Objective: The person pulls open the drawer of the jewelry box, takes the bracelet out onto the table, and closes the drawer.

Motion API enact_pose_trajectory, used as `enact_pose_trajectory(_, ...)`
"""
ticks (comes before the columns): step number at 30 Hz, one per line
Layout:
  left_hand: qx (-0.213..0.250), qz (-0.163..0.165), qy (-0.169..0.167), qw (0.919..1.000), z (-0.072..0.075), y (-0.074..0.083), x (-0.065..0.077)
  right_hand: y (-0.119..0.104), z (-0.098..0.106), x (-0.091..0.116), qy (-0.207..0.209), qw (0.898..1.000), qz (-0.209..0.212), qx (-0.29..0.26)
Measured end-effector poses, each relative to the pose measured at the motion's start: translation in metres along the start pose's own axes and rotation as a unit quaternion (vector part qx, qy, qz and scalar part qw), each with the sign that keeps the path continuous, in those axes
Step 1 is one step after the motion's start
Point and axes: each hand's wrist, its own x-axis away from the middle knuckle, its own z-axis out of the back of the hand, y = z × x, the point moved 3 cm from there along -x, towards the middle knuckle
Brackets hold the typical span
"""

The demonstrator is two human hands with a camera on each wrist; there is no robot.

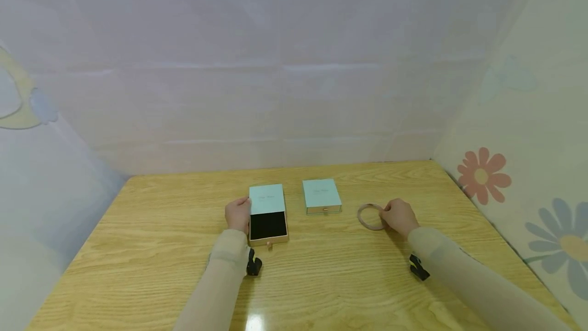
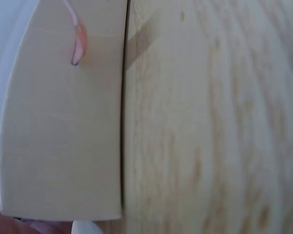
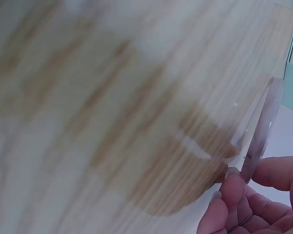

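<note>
At the right of the table, my right hand (image 1: 400, 217) pinches a pinkish-grey bangle (image 1: 360, 217) by its near-right side between thumb and fingers. The right wrist view shows the bangle (image 3: 264, 127) tilted up from the wood, with the fingertips (image 3: 233, 187) at its lower end. My left hand (image 1: 237, 214) holds the left side of a pale-green drawer box (image 1: 266, 198). This box's drawer is pulled out toward me and shows a black lining (image 1: 268, 225). A small ribbon tab (image 2: 80, 45) hangs from the drawer front (image 2: 63, 131) in the left wrist view.
A second pale-green drawer box (image 1: 321, 193), closed, lies between the first box and the bangle. The wooden table (image 1: 321, 280) meets a pale wall covering (image 1: 285, 91) at the back and a flowered one (image 1: 528, 132) on the right.
</note>
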Motion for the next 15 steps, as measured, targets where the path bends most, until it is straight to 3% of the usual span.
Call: enact_pose_trajectory(15,0.003,0.005,-0.005,1.0000,-0.0009,0.0013,0.0009,-0.0029,0.0006,0.0018,-0.003,1.000,0.007,0.027)
